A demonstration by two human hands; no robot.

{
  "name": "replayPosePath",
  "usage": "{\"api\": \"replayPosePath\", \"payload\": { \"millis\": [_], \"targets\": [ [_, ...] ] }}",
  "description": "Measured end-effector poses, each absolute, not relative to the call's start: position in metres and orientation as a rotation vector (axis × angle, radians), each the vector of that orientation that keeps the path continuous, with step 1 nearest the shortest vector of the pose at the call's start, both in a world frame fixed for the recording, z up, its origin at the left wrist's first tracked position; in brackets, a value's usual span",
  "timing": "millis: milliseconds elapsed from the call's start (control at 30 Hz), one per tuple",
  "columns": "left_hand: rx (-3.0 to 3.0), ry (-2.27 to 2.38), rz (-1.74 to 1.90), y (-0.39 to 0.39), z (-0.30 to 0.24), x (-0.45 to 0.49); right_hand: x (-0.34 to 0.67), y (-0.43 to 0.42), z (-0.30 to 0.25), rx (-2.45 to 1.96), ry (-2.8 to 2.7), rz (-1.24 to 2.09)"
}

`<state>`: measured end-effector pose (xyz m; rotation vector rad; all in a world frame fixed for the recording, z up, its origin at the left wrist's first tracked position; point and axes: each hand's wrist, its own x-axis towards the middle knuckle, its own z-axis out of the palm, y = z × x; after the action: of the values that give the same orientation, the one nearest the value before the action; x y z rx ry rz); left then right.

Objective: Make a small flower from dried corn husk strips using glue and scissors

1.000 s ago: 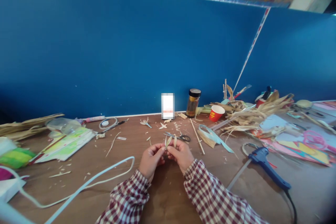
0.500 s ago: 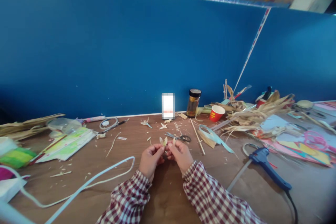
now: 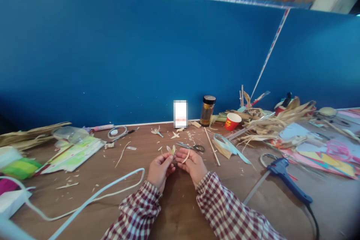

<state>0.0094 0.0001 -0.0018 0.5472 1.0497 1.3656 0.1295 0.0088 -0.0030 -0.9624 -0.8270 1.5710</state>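
Note:
My left hand [image 3: 159,168] pinches a small flower-like piece of pale husk petals [image 3: 171,150] between thumb and fingertips, the petals pointing up. Just to its right, my right hand [image 3: 193,165] has its fingers loosely curled, palm partly turned up, with a narrow curved husk strip [image 3: 186,157] across the fingers. The fingertips of both hands are close together above the table. Beyond them lie scissors [image 3: 194,147] with dark handles. Small cut pieces, among them a star-shaped husk piece [image 3: 175,135] and a husk flower with a blue tip [image 3: 156,131], rest farther back.
A blue glue gun [image 3: 289,180] lies at right, its cord running to the front. A lidded jar [image 3: 207,112], a red paper cup [image 3: 233,121] and piled dry husks [image 3: 261,122] stand along the back. A white cable [image 3: 112,186] loops across the left. A thin stick [image 3: 211,146] lies behind my right hand.
My hands have moved slightly apart. The petal piece went left with my left hand, while my right hand turned more palm up, showing the husk strip across its fingers.

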Motion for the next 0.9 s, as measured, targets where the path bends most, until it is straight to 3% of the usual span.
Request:
{"api": "replayPosePath", "payload": {
  "millis": [667,900],
  "targets": [
    [0.636,1.11,1.321,-0.0012,-0.0024,0.0119,0.134,0.0115,-0.0042,-1.074,-1.006,1.454],
    [0.66,1.11,1.316,-0.0026,-0.0017,0.0123,0.131,0.0091,0.0023,-0.961,-0.821,1.613]
  ]
}}
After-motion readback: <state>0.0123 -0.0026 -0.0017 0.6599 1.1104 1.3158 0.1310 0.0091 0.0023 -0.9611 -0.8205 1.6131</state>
